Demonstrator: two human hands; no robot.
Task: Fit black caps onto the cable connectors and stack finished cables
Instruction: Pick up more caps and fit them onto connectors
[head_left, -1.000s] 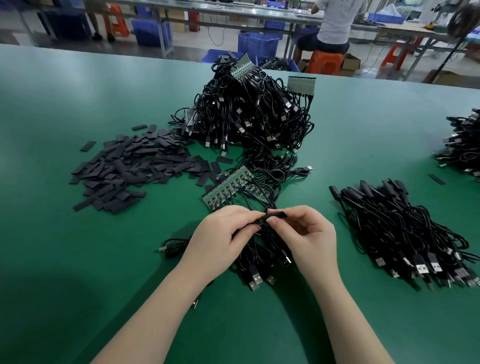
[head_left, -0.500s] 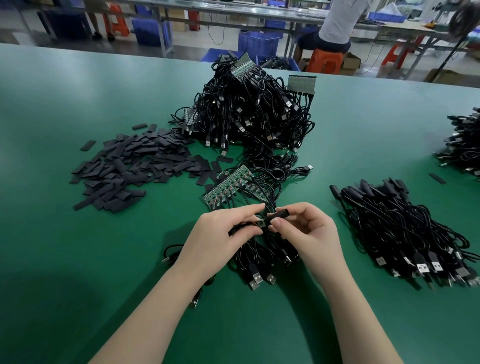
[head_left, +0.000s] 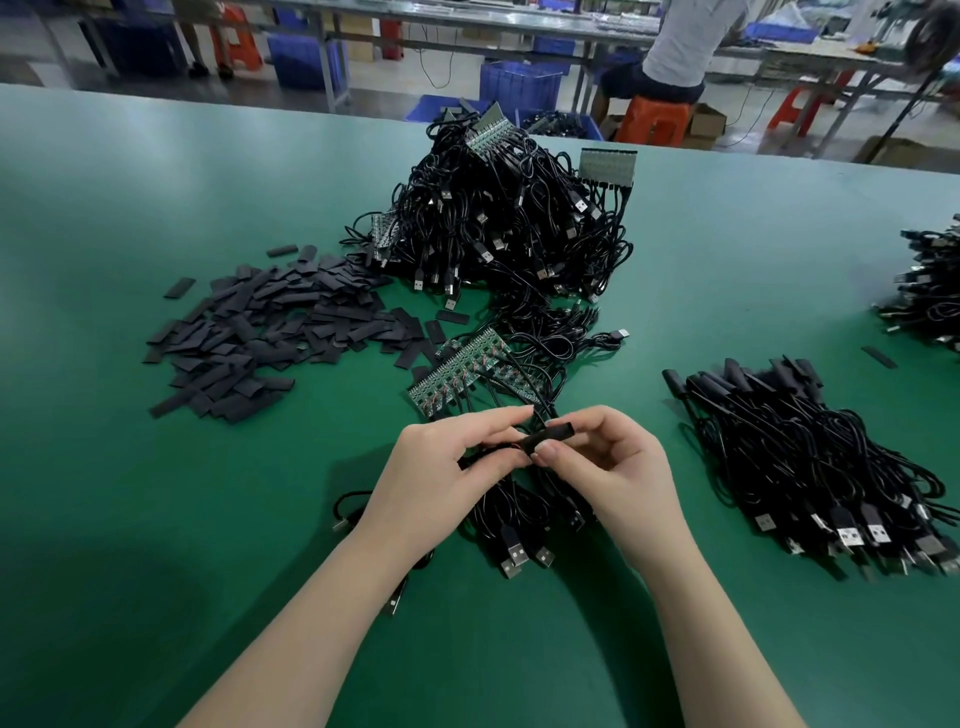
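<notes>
My left hand (head_left: 441, 467) pinches a thin black cable (head_left: 491, 451) just below the table's middle. My right hand (head_left: 610, 467) grips a black cap (head_left: 551, 436), which sits over that cable's end between thumb and forefinger. Under both hands lies a small bundle of black USB cables (head_left: 514, 525). A strip of green connector boards (head_left: 462, 371) lies just beyond my fingers. Loose black caps (head_left: 260, 332) are heaped at the left. A stack of capped cables (head_left: 810, 457) lies at the right.
A tall tangle of black cables (head_left: 509, 223) rises in the middle of the green table (head_left: 156, 519). More cables (head_left: 930, 291) sit at the right edge. Beyond the far edge are blue bins (head_left: 519, 83), an orange stool (head_left: 654, 122) and a seated person (head_left: 680, 47).
The hands have shifted slightly up and right. The black cap now sticks out further between my right thumb and forefinger, tilted up to the right.
</notes>
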